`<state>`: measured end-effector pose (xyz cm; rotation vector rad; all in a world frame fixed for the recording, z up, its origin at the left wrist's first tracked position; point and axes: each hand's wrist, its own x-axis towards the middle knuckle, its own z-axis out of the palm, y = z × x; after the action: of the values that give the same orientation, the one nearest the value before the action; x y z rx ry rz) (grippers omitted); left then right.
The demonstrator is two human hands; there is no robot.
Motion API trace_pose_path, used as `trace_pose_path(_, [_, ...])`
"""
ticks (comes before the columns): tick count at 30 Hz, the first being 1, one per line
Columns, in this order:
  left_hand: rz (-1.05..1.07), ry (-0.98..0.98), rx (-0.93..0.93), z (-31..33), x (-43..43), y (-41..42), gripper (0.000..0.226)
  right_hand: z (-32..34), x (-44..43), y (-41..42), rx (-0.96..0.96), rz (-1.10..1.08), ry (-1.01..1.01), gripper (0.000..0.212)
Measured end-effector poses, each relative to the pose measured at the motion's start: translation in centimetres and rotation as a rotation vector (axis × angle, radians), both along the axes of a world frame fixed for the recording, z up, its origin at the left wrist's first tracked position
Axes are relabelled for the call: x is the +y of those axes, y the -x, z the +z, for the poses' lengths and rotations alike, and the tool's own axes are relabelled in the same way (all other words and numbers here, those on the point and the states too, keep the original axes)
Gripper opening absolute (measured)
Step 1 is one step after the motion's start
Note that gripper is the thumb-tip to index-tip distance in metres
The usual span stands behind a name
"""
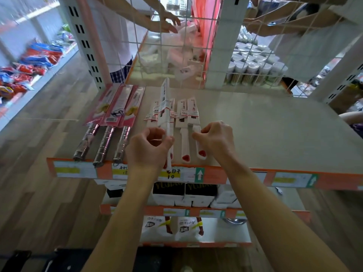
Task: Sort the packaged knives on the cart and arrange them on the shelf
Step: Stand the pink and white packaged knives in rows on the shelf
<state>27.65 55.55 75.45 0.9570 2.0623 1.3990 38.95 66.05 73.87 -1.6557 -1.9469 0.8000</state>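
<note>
My left hand [151, 148] grasps a white-handled knife in a white card sleeve [164, 103], tilted up off the grey shelf board [265, 122]. My right hand [214, 138] pinches the handle of a second white knife [193, 109] lying just beside it. I'd lower the held one flat and parallel, with the handles level. I count at least four white knives, and three steel-handled knives in pink sleeves [115, 108] beyond my left hand.

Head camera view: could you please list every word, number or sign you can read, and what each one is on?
"YUJIA", cut off above: black cardboard boxes on the second shelf.
"10", handwritten, beneath unclear characters: yellow-and-white price tag on the orange shelf edge.
White up arrow: green label beside it.
Too blurred to read: white knife packages, other price tags, white bags below.
</note>
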Motion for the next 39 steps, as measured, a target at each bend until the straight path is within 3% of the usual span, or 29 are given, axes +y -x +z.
trace_pose_path(15, [-0.041,0.005,0.052,-0.5,0.4,-0.3,0.023,0.5,-1.5,-0.7,-0.007,0.117,-0.060,0.022])
trace_pose_path(25, [-0.129,-0.023,0.021,-0.2,1.0,-2.1,0.017,2.4,-2.0,-0.4,0.135,0.182,-0.073,0.044])
trace_pose_path(31, [-0.195,-0.047,0.097,-0.2,1.7,-4.3,0.017,2.5,-1.2,-1.2,0.192,0.152,0.042,0.024])
trace_pose_path(35, [-0.169,-0.056,0.204,-0.4,2.2,-5.1,0.024,2.4,-0.1,-2.4,0.193,0.065,0.154,0.024])
trace_pose_path(39, [-0.113,-0.092,0.189,-0.5,3.0,-4.2,0.007,1.9,1.0,-3.3,0.180,0.004,0.240,0.027])
